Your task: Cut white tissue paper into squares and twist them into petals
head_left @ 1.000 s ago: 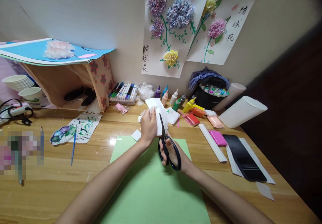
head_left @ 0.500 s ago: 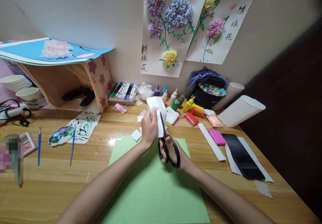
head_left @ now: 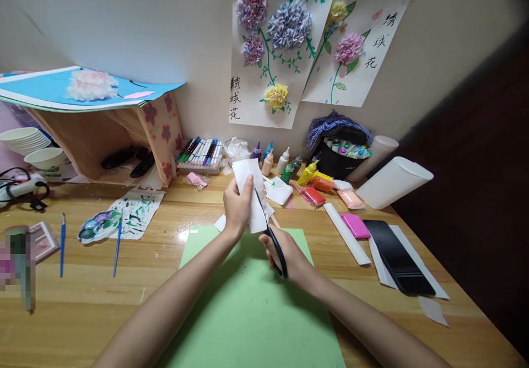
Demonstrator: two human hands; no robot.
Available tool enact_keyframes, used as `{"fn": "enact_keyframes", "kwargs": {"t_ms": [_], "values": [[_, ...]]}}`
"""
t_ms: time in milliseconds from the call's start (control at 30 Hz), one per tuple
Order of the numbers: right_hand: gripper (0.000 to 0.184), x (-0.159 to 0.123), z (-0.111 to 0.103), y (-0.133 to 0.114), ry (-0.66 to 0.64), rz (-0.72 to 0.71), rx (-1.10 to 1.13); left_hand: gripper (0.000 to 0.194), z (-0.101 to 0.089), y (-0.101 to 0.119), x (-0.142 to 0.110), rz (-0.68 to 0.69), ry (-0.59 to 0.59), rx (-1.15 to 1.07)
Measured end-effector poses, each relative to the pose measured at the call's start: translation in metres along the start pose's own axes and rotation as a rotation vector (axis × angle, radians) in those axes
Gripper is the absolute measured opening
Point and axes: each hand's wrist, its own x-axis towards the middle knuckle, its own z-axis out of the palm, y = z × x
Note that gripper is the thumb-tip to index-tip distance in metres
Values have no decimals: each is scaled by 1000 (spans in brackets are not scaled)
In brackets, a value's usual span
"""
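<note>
My left hand [head_left: 238,205] pinches a white strip of paper [head_left: 257,209] upright, its thumb pressed on the front. In my right hand [head_left: 285,249] is a pair of scissors [head_left: 280,251] with black handles. The dark blades point up and lie against the strip's right side; whether they bite into the paper I cannot tell. Both hands are above a light green sheet [head_left: 248,313] on the wooden table. A small white paper piece [head_left: 220,223] lies by my left wrist, and more white paper behind the strip is partly hidden.
Paint bottles [head_left: 283,161], a marker set [head_left: 202,154] and a black pen bag [head_left: 339,156] line the wall. At the right are clay packets [head_left: 313,196], a phone [head_left: 399,258] and paper rolls [head_left: 394,180]. Paintbrushes [head_left: 118,247] and a palette [head_left: 97,226] lie left, near an open box [head_left: 161,136].
Both hands have shifted slightly, the paper strip moving left and down. The scissors have turned, so their handles now appear edge-on rather than as two wide loops.
</note>
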Motion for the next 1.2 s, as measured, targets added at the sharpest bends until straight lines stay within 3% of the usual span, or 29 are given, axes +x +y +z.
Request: {"fn": "enact_keyframes", "kwargs": {"t_ms": [167,300,600,800,1033,1200], "values": [[56,-2,2,0,-62,-33,19,32,0,-2,4,-74,4,-75],[64,0,3,5,-77,-23,99,34,2,-7,-1,-47,-14,-29],[56,0,3,5,-23,-11,94,35,3,-6,-3,-12,-16,15],[61,3,0,8,-72,-18,145,36,4,-5,-6,-12,-41,25],[54,4,0,9,-16,-29,123,37,5,-5,-9,-16,-71,35],[58,5,-1,10,-42,-19,169,38,5,-3,-10,-24,-90,23]]}}
